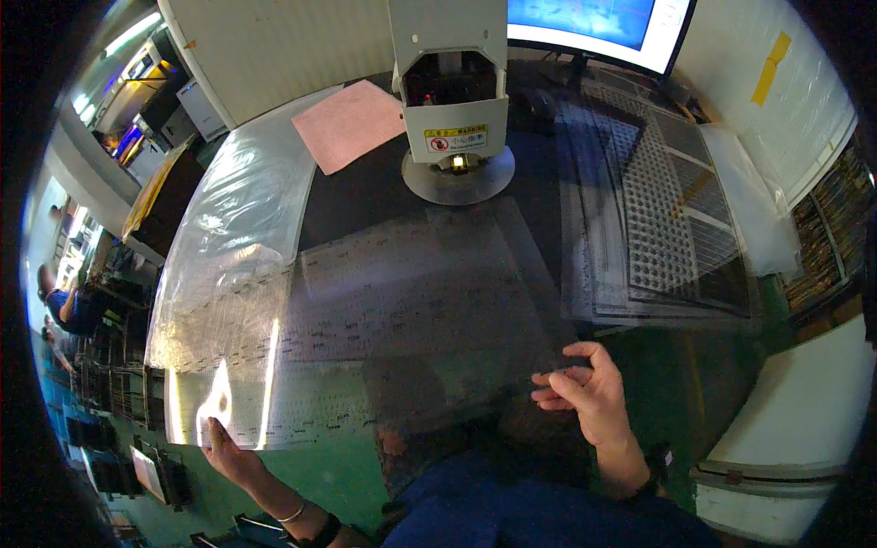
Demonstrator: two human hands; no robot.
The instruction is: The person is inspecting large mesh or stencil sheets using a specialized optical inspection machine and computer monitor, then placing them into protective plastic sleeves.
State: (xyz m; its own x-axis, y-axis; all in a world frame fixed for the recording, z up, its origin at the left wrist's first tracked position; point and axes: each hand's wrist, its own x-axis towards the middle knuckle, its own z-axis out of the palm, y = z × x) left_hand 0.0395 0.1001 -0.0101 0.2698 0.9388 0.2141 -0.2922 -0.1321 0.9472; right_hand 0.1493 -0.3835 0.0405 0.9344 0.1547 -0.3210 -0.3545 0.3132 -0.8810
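Observation:
A large see-through film sheet [329,320] with rows of small dark marks spans the near part of the dark table and overhangs its front edge. My left hand [228,454] pinches its near left corner, beside a bright glare. At the sheet's near right side is my right hand [594,393], palm turned inward, with its thumb and curled fingers closed at the film's edge and the index finger raised. The film's exact outline there is hard to make out. Beyond the sheet stands a white machine head [454,128] with a small lit lamp above a round metal disc [457,187].
A pink cloth [349,126] lies left of the machine, near clear plastic sheeting [251,183]. Several patterned films [653,201] lie on the right. Behind them are a mouse [537,103] and a lit monitor [594,23]. A white cabinet [790,420] stands at the lower right. People are far left.

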